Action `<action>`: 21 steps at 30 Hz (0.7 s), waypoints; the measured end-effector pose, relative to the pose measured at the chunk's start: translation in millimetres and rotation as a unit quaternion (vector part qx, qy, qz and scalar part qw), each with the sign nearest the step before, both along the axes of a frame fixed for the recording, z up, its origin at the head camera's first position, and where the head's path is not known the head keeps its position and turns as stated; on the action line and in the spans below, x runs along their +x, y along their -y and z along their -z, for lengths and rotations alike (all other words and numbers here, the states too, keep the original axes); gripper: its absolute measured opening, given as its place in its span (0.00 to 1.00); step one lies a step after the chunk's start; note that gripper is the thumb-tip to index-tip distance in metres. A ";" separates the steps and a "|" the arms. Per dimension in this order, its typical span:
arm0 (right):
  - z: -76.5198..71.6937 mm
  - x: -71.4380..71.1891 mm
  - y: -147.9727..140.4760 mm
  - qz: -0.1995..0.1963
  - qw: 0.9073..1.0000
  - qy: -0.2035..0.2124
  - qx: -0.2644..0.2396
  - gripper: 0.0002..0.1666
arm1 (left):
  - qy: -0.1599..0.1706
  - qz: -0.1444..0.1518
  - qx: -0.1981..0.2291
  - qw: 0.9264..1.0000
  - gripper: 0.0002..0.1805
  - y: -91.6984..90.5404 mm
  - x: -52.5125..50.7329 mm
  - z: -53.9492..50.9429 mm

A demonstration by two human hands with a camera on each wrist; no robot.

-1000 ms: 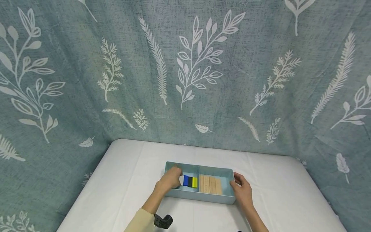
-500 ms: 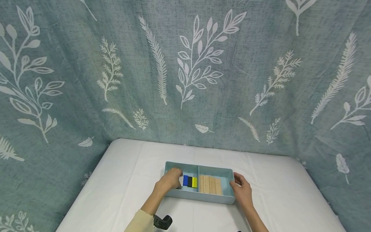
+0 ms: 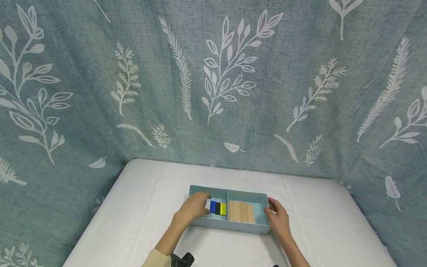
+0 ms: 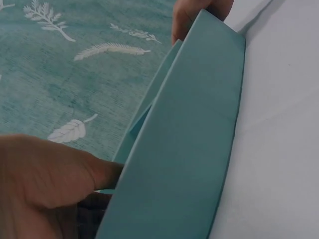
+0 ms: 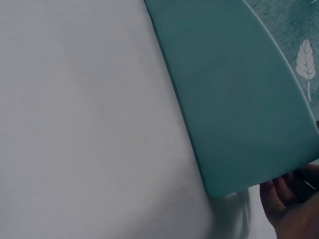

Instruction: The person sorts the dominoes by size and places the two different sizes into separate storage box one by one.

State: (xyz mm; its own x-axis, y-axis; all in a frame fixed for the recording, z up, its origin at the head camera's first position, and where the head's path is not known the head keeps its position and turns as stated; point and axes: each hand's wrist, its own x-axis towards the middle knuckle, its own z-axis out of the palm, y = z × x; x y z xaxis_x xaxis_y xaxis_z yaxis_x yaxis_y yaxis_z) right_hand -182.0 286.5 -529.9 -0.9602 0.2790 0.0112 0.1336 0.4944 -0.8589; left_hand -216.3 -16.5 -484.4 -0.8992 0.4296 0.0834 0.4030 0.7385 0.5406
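A blue-green divided box [image 3: 230, 224] stands on the white-covered table, its two compartments side by side. My left hand [image 3: 192, 207] reaches into the left compartment, thumb and fingers spread apart around a small white block [image 3: 207, 205]. Beside that lie a blue block [image 3: 212, 207], a black block [image 3: 218, 208] and a yellow block [image 3: 223, 209] in a row. Several wooden blocks [image 3: 241, 212] fill much of the right compartment. At the right end my right hand [image 3: 279, 219] grips the box wall. In the left wrist view, the front wall hides the left fingertips.
White cloth [image 3: 160, 193] covers the table around the box. Behind and to the left hangs a blue-green curtain [image 3: 186, 141] with white leaf prints. A black wrist device [image 3: 182, 259] is on the left forearm.
My left hand has drawn slightly back and to the left, its thumb and fingers now wider apart beside the white block. The right hand keeps its hold on the box.
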 end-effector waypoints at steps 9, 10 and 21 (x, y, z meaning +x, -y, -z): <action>-12.2 2.2 -1.8 -0.069 0.996 0.013 0.063 0.33 | -0.075 0.001 -0.002 0.997 0.27 16.2 19.2 -12.4; -13.3 2.6 -1.9 -0.077 0.994 0.009 0.073 0.33 | -0.091 0.000 -0.008 0.996 0.28 18.1 21.1 -13.2; -41.0 11.9 -8.3 -0.120 0.973 -0.024 0.198 0.49 | -0.176 -0.011 -0.003 0.984 0.44 39.7 43.6 -19.8</action>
State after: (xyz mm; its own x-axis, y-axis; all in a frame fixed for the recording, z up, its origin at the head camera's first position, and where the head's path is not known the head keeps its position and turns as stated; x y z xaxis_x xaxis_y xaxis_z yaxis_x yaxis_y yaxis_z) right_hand -170.0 294.8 -488.9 -0.9928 0.0124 0.1188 -0.0614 0.7999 -0.5969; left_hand -172.7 -56.3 -464.6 -0.8240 0.4121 0.3889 0.5486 0.7519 0.3657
